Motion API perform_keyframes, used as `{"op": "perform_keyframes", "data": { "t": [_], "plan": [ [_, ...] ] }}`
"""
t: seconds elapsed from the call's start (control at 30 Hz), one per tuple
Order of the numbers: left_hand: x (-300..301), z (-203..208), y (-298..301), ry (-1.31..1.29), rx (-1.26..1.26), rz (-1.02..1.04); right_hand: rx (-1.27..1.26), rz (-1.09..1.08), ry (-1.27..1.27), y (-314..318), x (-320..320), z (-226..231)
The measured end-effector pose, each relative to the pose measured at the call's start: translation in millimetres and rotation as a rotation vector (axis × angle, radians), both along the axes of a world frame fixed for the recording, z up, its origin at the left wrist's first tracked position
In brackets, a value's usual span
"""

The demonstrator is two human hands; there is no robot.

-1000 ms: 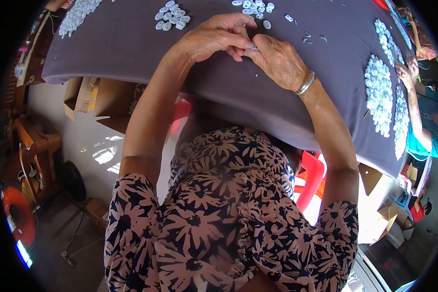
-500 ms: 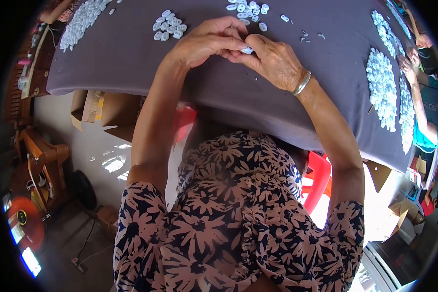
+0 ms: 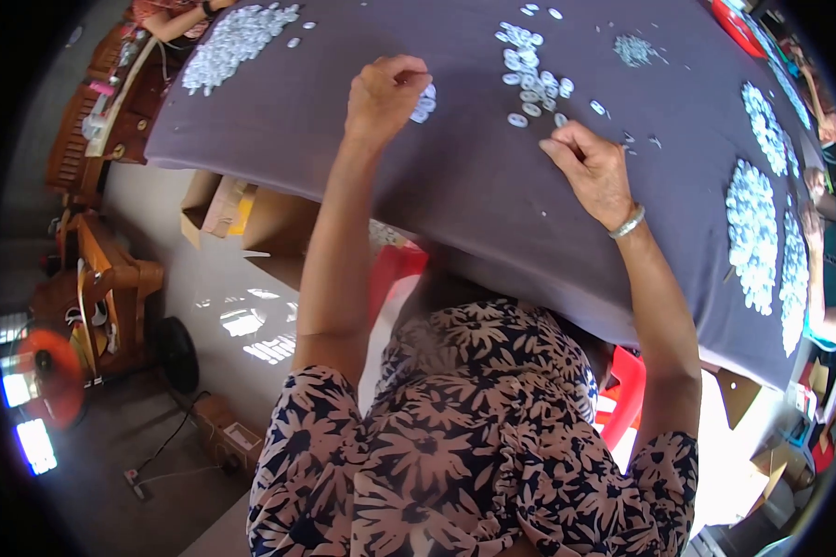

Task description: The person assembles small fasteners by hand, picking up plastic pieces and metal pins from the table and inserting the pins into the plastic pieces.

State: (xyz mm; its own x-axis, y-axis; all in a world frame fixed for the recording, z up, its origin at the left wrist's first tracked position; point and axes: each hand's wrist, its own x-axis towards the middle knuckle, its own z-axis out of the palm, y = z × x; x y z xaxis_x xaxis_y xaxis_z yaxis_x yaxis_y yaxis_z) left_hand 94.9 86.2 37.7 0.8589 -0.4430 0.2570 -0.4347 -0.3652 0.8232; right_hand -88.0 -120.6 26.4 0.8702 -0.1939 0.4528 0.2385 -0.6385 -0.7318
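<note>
My left hand (image 3: 382,104) is over the table with fingers curled, beside a small group of white oval plastic pieces with holes (image 3: 424,104), which it partly covers. Whether a piece sits between its fingertips is hidden. My right hand (image 3: 596,176), a silver bangle at its wrist, has its thumb and fingers drawn together. Its knuckles are close to the near end of a loose pile of similar white oval pieces (image 3: 529,74); anything in the pinch cannot be made out. One white piece (image 3: 597,108) lies apart, near a few tiny slim parts (image 3: 656,141).
A grey-brown cloth covers the table (image 3: 474,176). A heap of small thin parts (image 3: 633,51) lies farther back. Large white heaps lie at left (image 3: 237,46) and right (image 3: 752,237). Other people's arms (image 3: 815,232) are at both sides. An open cardboard box (image 3: 274,218) stands below the edge.
My hands were together on a white piece and have parted, the left to the small group, the right toward the loose pile. The view has shifted, showing more of the table's far side.
</note>
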Motion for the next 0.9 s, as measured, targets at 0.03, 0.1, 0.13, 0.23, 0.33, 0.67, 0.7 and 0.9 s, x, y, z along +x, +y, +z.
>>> {"op": "perform_keyframes", "data": {
  "t": [0.03, 0.1, 0.13, 0.23, 0.33, 0.67, 0.7, 0.9],
  "plan": [
    [1.4, -3.7, 2.6, -0.159, 0.033, 0.128, 0.04, 0.001, 0.011, -1.1, 0.3, -1.9],
    [6.8, -1.9, 6.8, -0.341, 0.042, 0.321, 0.127, -0.001, -0.001, -5.5, 3.4, -6.8],
    [9.4, -1.5, 7.1, -0.351, 0.041, 0.324, 0.127, 0.003, -0.009, -8.4, 5.4, -7.9],
    [1.6, 1.9, -10.0, -0.446, -0.322, 0.369, 0.288, -0.02, -0.04, -16.3, 2.3, -5.0],
    [-29.1, 9.3, -30.1, -0.502, -0.278, 0.199, 0.464, -0.088, 0.026, -9.2, 2.2, 1.8],
    [-40.0, -26.1, -48.2, -0.394, -0.066, -0.168, 0.361, -0.126, -0.046, -27.1, 3.1, 30.1],
    [-38.8, -27.4, -47.7, -0.396, -0.056, -0.135, 0.354, -0.153, -0.124, -38.5, 9.2, 35.4],
    [-38.9, -27.1, -46.0, -0.388, -0.024, 0.018, 0.081, -0.541, -0.004, -176.5, 36.7, 36.2]
  ]
}}
